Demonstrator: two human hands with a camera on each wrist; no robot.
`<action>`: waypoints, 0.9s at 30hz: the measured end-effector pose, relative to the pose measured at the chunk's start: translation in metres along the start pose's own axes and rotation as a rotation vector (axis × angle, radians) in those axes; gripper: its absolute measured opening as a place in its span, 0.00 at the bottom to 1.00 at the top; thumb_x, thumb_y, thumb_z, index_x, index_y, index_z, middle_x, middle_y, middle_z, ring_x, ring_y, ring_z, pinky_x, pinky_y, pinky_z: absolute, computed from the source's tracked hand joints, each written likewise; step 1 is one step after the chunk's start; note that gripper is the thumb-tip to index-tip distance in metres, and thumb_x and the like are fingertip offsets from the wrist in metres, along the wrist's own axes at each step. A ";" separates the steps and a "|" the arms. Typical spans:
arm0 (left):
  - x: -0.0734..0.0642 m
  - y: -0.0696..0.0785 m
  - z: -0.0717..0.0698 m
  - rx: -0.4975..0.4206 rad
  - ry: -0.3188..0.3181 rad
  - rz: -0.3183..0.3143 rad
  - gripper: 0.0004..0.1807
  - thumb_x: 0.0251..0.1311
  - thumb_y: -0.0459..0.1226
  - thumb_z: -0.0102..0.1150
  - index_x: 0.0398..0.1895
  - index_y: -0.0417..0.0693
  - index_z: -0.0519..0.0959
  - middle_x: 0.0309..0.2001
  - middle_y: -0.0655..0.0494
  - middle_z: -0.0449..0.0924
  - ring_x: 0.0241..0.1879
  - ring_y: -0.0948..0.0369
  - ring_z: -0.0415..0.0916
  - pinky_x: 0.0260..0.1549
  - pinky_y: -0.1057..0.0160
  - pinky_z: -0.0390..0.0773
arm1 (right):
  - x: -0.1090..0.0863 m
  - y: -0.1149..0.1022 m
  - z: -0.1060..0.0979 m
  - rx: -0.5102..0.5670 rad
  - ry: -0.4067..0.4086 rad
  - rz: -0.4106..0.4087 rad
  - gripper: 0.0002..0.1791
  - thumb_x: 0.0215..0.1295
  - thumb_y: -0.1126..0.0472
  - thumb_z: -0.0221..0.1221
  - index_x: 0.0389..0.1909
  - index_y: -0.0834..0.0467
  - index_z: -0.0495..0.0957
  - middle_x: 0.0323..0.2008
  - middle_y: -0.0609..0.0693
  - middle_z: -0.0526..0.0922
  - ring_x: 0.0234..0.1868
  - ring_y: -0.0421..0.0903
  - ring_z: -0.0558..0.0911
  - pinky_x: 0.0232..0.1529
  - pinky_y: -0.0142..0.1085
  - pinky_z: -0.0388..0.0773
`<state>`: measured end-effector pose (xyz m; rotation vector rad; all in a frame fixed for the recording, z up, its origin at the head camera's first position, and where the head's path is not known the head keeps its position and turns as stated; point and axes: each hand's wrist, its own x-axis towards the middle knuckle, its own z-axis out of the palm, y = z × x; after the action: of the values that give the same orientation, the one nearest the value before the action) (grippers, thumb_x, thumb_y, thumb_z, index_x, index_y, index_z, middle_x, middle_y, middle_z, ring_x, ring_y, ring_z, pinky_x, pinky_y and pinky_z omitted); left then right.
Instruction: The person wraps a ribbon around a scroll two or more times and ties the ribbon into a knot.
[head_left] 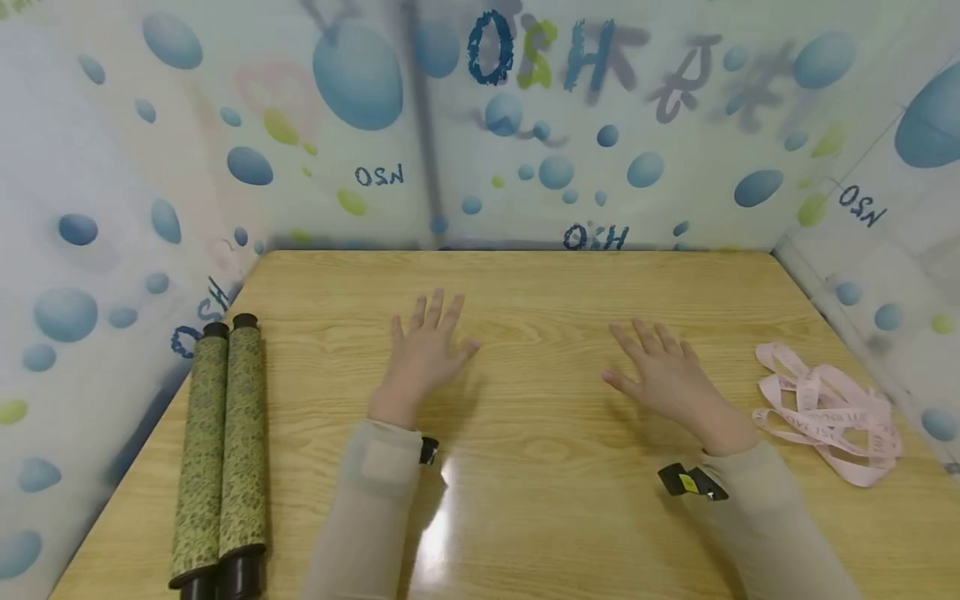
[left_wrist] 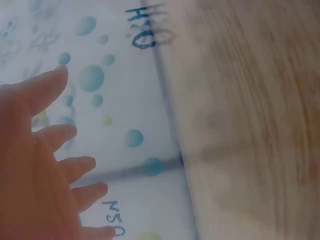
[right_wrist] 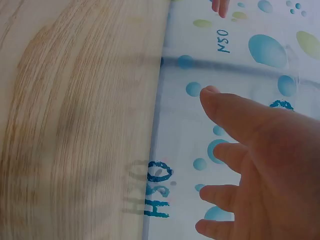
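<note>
Both hands hover over a wood-grain table [head_left: 540, 483], palms down and holding nothing. My left hand [head_left: 423, 358], left of the middle, has its fingers spread and pointing to the back edge. To the right, my right hand [head_left: 671, 375] has straight, spread fingers with the thumb toward the middle. Two green patterned rolls [head_left: 243, 433] with black ends lie side by side on the left, nearest the left hand. A loose heap of pale pink printed ribbon [head_left: 825, 412] lies to the right of the right hand. Each wrist view shows its hand with fingers extended.
A white sheet [head_left: 465, 167] with blue and green dots and handwritten letters stands behind the table and along both sides. The black ends of the rolls reach toward the near left edge. Dark wrist straps [head_left: 690, 482] show at the cuffs.
</note>
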<state>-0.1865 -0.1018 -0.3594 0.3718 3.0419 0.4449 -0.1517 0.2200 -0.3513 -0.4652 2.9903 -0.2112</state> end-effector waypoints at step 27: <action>0.025 0.066 0.031 0.009 -0.066 0.156 0.42 0.64 0.64 0.35 0.73 0.67 0.31 0.72 0.60 0.18 0.70 0.54 0.19 0.63 0.38 0.28 | -0.068 0.077 0.001 0.089 -0.022 0.263 0.51 0.63 0.30 0.42 0.72 0.51 0.24 0.70 0.68 0.30 0.64 0.75 0.27 0.51 0.75 0.28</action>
<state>-0.1935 -0.0252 -0.3703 0.6145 2.9638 0.4167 -0.1095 0.3138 -0.3587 -0.0632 2.9647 -0.3106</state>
